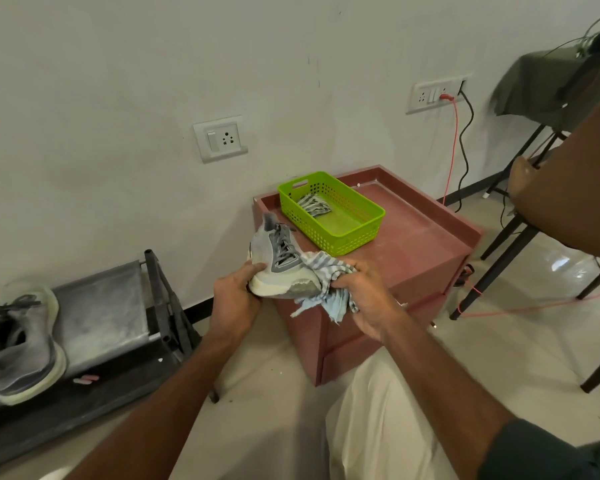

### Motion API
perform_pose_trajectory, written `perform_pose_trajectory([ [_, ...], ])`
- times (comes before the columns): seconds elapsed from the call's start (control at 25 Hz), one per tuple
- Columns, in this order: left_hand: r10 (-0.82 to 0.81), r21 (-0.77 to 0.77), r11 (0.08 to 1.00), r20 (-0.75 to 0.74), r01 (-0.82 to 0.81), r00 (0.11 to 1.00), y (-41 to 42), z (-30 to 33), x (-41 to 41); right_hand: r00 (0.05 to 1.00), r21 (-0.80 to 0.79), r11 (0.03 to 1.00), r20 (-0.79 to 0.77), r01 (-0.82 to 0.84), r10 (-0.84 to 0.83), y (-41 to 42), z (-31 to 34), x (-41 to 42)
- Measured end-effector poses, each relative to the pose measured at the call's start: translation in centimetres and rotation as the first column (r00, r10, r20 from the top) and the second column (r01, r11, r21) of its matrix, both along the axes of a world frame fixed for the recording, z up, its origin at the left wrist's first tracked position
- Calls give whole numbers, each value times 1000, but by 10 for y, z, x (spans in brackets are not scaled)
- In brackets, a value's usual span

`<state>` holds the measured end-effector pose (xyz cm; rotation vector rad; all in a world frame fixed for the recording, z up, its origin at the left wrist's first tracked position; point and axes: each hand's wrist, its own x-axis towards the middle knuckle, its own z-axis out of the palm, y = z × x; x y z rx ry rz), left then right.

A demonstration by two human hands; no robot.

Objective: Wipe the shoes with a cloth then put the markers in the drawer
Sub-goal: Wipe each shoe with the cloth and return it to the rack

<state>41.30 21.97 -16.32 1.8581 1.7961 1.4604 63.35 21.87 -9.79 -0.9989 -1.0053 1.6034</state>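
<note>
Gripping one grey lace-up sneaker with a white sole (278, 263) by its heel end at frame centre, the left hand (234, 294) curls its fingers (255, 268) round it, while the right hand (368, 296) bunches one striped blue-and-white cloth (329, 275) tightly against the toe. Two such sneakers show: the second grey sneaker (18, 344) sits on the dark shoe rack (118, 306) at lower left. Behind the hands, one green perforated plastic basket (340, 233) holding a second striped cloth (314, 205) stands on the red-brown cabinet's tabletop (420, 233).
</note>
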Motion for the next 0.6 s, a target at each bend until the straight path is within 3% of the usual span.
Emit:
perform_pose_trajectory([
  [0.2,-203,127,974,113,189,973,-2,4,15,969,-42,986,-179,164,-169,14,-4,7],
  [0.28,-272,118,958,85,262,958,2,1,21,979,-73,991,-164,110,-120,13,-4,5],
  [0.4,-320,30,947,-7,321,947,8,-4,12,995,-15,995,-25,95,-95,12,-7,-1],
  [0.52,-158,0,987,-101,159,982,11,-2,1,992,-16,993,60,114,-113,18,-9,-11],
  [0.6,-21,-1,1000,-60,21,998,7,3,0,989,-48,989,49,141,-139,20,-10,-20],
])
